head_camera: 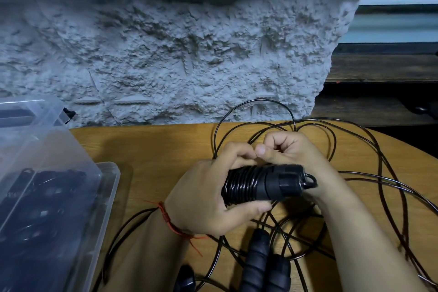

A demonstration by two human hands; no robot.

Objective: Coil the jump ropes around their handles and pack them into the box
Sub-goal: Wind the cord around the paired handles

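two spare handles (256,263) lie nearest on the wooden counter (154,149). above them the left hand (208,194) grips a handle (267,185) partly wound with black rope (379,173). the right hand (296,156) fingers, curled, pinch the rope just above the coils. loose loops sprawl right. a clear box (109,197) stands left, holding dark bundles. a rough wall (189,54) stands behind.

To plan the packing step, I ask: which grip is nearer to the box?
Left. The left grip holds the coiled handles to the right of the box; the right grip is farther right, beyond the handles, pinching the rope.
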